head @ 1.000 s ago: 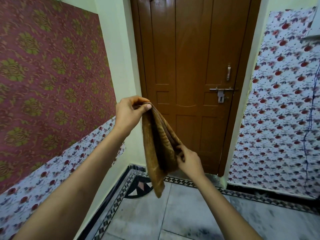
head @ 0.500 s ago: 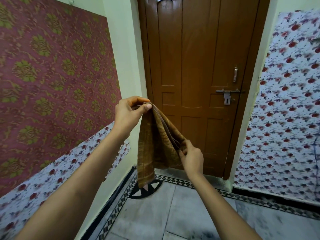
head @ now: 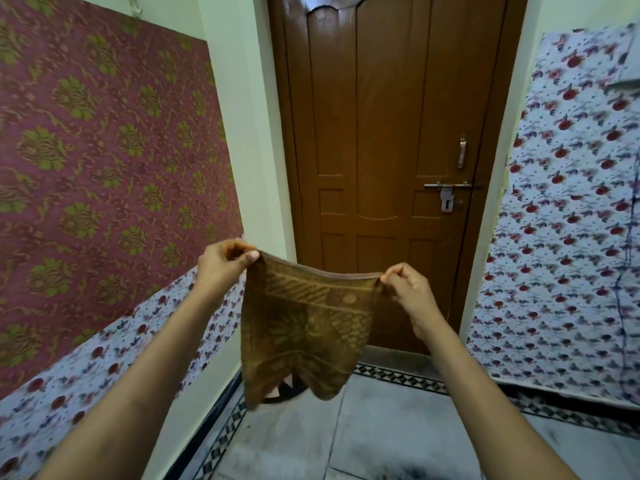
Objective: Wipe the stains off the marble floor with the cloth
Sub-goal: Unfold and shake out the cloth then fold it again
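A brown patterned cloth [head: 304,330] hangs spread out in the air in front of me. My left hand [head: 221,268] pinches its upper left corner between thumb and fingers. My right hand [head: 408,292] pinches the upper right corner. The cloth's lower edge dangles above the grey marble floor [head: 381,431], which shows dark smudges near the bottom of the view [head: 398,469]. Both forearms reach up from the lower corners of the view.
A shut brown wooden door [head: 381,133] with a metal latch [head: 446,192] stands straight ahead. Patterned fabric covers the left wall [head: 86,168] and the right wall [head: 568,220]. A black-and-white tile border [head: 398,375] runs along the floor's edges.
The cloth was hanging folded from my left hand; my right hand has moved up and rightward, pulling the top edge out so the cloth is spread wide.
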A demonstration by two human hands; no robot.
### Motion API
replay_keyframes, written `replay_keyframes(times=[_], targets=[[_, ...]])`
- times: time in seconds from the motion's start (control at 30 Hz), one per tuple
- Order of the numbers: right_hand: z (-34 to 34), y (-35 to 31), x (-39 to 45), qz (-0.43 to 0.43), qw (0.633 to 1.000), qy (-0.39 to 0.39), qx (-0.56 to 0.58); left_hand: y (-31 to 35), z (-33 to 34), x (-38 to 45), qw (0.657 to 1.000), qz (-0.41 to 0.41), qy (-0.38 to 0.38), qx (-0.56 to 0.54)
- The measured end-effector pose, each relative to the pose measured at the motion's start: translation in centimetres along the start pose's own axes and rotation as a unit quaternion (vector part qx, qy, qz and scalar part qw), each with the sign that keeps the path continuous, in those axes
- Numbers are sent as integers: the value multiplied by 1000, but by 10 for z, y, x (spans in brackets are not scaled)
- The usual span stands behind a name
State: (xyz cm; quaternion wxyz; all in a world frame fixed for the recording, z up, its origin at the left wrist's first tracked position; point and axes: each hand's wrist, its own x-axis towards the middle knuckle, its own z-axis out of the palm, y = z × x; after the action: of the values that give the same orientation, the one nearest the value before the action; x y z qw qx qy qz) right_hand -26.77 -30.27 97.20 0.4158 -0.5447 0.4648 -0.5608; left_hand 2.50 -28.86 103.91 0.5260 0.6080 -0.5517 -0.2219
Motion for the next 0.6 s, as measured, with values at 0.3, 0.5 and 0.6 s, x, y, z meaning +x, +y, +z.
replay_keyframes(times=[0.3, 0.5, 0.6], targets=[[-4, -31, 6, -74, 990, 105, 58, -2, 20, -6, 998, -10, -57, -9], [0, -50, 2, -136, 990, -6, -26, 15, 13, -1, 921, 9, -238, 307], [10, -55, 2, -152, 982, -66, -92, 30, 31, -11, 936, 35, -307, 169]])
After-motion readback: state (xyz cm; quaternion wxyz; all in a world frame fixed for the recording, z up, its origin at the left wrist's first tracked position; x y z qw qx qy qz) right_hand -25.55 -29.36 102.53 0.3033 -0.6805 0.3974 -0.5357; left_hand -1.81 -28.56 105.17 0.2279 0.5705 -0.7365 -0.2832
